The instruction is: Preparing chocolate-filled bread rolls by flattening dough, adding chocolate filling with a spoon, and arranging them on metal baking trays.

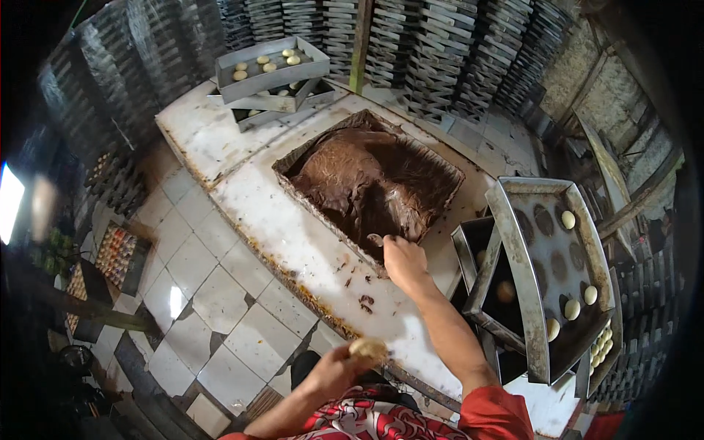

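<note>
Left fingers (342, 358) grip a pale tan, rounded piece, apparently dough (372, 347); keep it level, unsqueezed. Beyond it, right fingers (396, 248) curl over the near wall of a rectangular tray (323, 212) of brown paste (337, 167); draw small portions. Their grip on a small pale object (375, 239) is indeterminable.

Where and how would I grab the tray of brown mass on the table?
Probably by two opposite walls of the tray at once, from left and right: its rims stand raised, and the broad brown mass inside suggests even support.
</note>
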The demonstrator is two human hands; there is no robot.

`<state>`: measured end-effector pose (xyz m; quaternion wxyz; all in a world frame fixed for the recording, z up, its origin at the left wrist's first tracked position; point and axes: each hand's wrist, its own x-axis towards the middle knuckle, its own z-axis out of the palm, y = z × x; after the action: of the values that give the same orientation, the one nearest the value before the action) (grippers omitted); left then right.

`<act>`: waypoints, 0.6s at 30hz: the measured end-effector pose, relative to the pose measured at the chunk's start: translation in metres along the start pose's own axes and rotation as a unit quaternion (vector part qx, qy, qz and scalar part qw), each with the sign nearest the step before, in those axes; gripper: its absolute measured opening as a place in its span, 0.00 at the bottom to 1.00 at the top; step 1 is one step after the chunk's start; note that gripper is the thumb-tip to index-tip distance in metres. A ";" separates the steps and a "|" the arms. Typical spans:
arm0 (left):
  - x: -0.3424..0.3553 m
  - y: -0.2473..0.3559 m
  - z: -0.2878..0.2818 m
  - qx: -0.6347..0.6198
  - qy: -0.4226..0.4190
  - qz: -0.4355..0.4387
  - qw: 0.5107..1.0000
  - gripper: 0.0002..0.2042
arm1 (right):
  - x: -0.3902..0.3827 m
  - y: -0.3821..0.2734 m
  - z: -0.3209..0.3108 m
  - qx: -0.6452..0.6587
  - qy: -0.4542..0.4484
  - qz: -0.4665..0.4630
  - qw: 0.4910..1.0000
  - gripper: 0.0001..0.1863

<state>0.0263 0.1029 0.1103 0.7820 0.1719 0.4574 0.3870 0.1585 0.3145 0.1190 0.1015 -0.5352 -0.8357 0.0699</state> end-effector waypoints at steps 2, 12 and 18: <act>0.039 0.020 -0.030 -0.046 0.025 0.031 0.998 0.17 | 0.011 -0.004 0.001 -0.033 -0.062 -0.019 0.997 0.06; 0.099 0.143 -0.059 -0.276 -0.076 0.013 0.958 0.18 | -0.043 -0.106 0.000 0.243 0.210 0.120 0.940 0.11; 0.092 0.192 -0.065 -0.278 -0.132 -0.012 0.952 0.21 | -0.085 -0.044 0.096 0.171 0.333 0.174 0.911 0.16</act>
<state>-0.0885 0.2905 0.1426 0.8567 -0.0084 0.2269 0.4631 0.1306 0.2176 0.0276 0.4497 -0.6391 -0.6222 0.0461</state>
